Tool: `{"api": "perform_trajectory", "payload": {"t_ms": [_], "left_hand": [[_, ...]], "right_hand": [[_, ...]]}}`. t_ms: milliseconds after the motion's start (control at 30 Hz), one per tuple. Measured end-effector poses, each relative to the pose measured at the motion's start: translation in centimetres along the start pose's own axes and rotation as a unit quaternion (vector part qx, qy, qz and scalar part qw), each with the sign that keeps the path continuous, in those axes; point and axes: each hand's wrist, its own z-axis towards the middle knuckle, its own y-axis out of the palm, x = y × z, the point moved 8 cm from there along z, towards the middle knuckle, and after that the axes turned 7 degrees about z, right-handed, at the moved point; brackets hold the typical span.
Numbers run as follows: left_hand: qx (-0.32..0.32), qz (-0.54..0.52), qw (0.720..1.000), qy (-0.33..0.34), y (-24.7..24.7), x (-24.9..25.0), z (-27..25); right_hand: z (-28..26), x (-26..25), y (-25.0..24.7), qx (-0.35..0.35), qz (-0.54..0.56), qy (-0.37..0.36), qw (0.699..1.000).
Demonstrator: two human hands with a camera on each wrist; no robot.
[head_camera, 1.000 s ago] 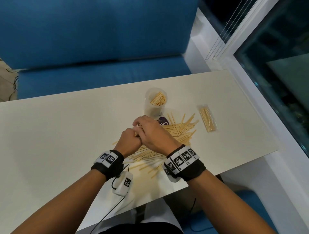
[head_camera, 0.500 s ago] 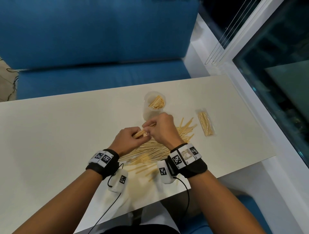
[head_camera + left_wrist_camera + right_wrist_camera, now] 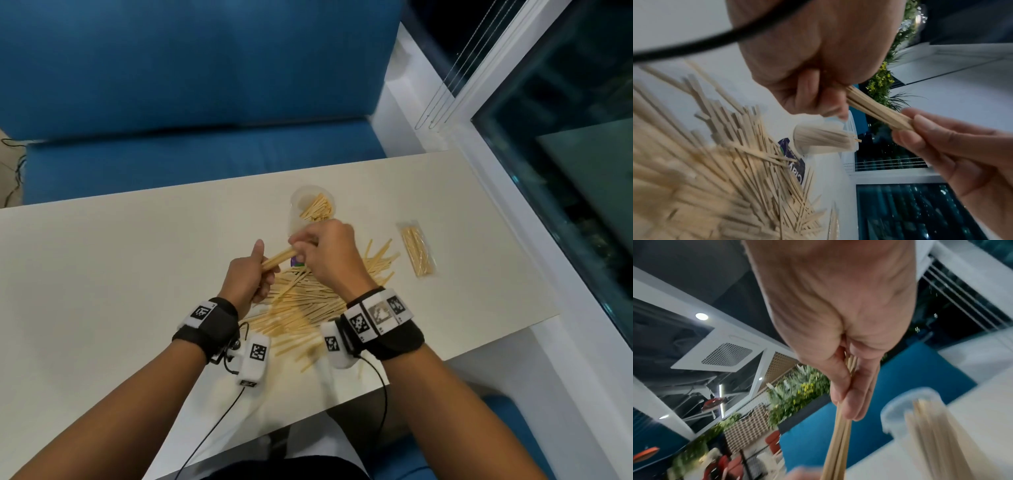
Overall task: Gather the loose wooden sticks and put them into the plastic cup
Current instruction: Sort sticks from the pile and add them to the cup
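A small bundle of wooden sticks (image 3: 279, 258) is held between both hands above the table. My left hand (image 3: 248, 275) grips its near end, thumb up. My right hand (image 3: 325, 253) pinches its far end. In the left wrist view the bundle of sticks (image 3: 875, 108) runs from the left fist to the right hand's fingertips (image 3: 920, 120). In the right wrist view the right hand's fingers (image 3: 853, 395) close on the sticks (image 3: 838, 443). A large loose pile of sticks (image 3: 308, 301) lies under the hands. The clear plastic cup (image 3: 301, 202), partly filled with sticks, stands just beyond the right hand.
A sealed clear packet of sticks (image 3: 418, 251) lies right of the pile. A purple label (image 3: 296, 263) peeks out by the cup. The cream table (image 3: 120, 257) ends close to my body; a blue sofa (image 3: 188, 102) runs behind it and a window frame on the right.
My hands have drawn apart and lifted from the pile, so the bundle of sticks shows between them. The right hand has moved toward the cup.
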Motion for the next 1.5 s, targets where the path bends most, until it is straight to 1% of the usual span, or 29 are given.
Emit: {"api": "perform_trajectory", "payload": {"t_ms": [33, 100, 167, 233, 300, 367, 433, 500, 567, 667, 767, 833, 867, 900, 933, 967, 1000, 1033, 1067, 1100, 1167, 1200, 1233, 1300, 1367, 1433, 1500], "left_hand": [[-0.009, -0.001, 1.0, 0.014, 0.0, 0.5, 0.2], [-0.009, 0.022, 0.999, 0.034, -0.4, 1.4, 0.6], [0.018, 0.116, 0.99, 0.075, -0.8, 2.5, 1.3], [0.05, 0.223, 0.964, 0.139, -0.6, 4.5, 1.8], [0.055, 0.293, 0.936, 0.188, 0.5, 6.4, 2.3], [0.058, 0.361, 0.905, 0.219, 1.9, 8.1, 3.2], [0.058, 0.396, 0.884, 0.241, 3.3, 9.6, 4.0], [0.046, 0.407, 0.875, 0.257, 4.5, 10.6, 4.6], [0.037, 0.42, 0.869, 0.257, 5.4, 10.9, 5.5], [0.046, 0.43, 0.863, 0.262, 5.8, 10.8, 6.1], [0.053, 0.426, 0.86, 0.275, 5.8, 10.7, 6.4], [0.056, 0.419, 0.862, 0.278, 5.6, 10.6, 6.5], [0.056, 0.418, 0.862, 0.28, 5.6, 10.5, 6.5], [0.057, 0.417, 0.862, 0.281, 5.5, 10.4, 6.6], [0.058, 0.414, 0.863, 0.282, 5.4, 10.3, 6.5], [0.058, 0.411, 0.865, 0.281, 5.4, 10.2, 6.6], [0.059, 0.407, 0.867, 0.28, 5.4, 10.2, 6.5], [0.06, 0.403, 0.869, 0.279, 5.3, 10.1, 6.5], [0.061, 0.401, 0.87, 0.28, 5.3, 10.1, 6.5], [0.062, 0.402, 0.869, 0.282, 5.3, 10.1, 6.4], [0.063, 0.416, 0.86, 0.29, 5.5, 10.1, 6.3], [0.063, 0.425, 0.855, 0.293, 5.6, 10.0, 6.3], [0.063, 0.431, 0.851, 0.293, 5.6, 9.9, 6.3], [0.063, 0.431, 0.851, 0.293, 5.8, 9.7, 6.2], [0.064, 0.425, 0.855, 0.29, 5.7, 9.5, 6.2], [0.067, 0.408, 0.866, 0.281, 5.5, 9.2, 6.3], [0.069, 0.38, 0.881, 0.273, 5.2, 9.1, 6.3]], "right_hand": [[0.8, -0.6, -1.3, 0.014, -0.001, -0.001, 1.0], [2.8, -1.9, -4.8, 0.066, 0.005, -0.014, 0.998], [4.8, -2.8, -8.2, 0.122, -0.004, -0.036, 0.992], [7.0, -3.0, -10.1, 0.155, -0.032, -0.046, 0.986], [9.3, -2.0, -10.2, 0.161, -0.06, -0.04, 0.984], [11.1, -0.8, -9.2, 0.151, -0.095, -0.031, 0.983], [12.4, 0.5, -7.3, 0.128, -0.124, -0.029, 0.984], [12.8, 1.9, -5.2, 0.097, -0.158, -0.029, 0.982], [12.9, 2.8, -3.2, 0.063, -0.208, -0.055, 0.975], [12.5, 3.2, -0.6, 0.018, -0.311, -0.137, 0.94], [11.8, 3.7, 0.6, 0.007, -0.408, -0.187, 0.894], [11.2, 4.0, 1.2, -0.002, -0.454, -0.219, 0.864], [10.9, 4.1, 1.2, -0.009, -0.448, -0.228, 0.865], [10.6, 4.0, 0.9, -0.009, -0.426, -0.227, 0.875], [10.2, 3.8, 0.3, 0.005, -0.391, -0.227, 0.892], [9.9, 3.5, -0.4, 0.035, -0.355, -0.236, 0.904], [9.3, 3.0, -1.0, 0.071, -0.329, -0.252, 0.908], [8.8, 2.8, -1.2, 0.092, -0.311, -0.264, 0.908], [8.4, 2.9, -1.0, 0.093, -0.297, -0.27, 0.911], [8.1, 3.4, -0.3, 0.071, -0.289, -0.269, 0.916], [7.5, 4.6, 1.3, 0.011, -0.299, -0.243, 0.923], [7.5, 5.2, 1.6, 0.0, -0.302, -0.23, 0.925], [7.4, 5.4, 1.5, 0.008, -0.283, -0.225, 0.932], [6.7, 4.9, 0.4, 0.07, -0.197, -0.24, 0.948], [6.1, 4.6, -0.6, 0.119, -0.136, -0.242, 0.953], [6.1, 4.6, -0.7, 0.136, -0.146, -0.223, 0.954], [6.9, 4.2, -0.7, 0.145, -0.188, -0.211, 0.948]]}}
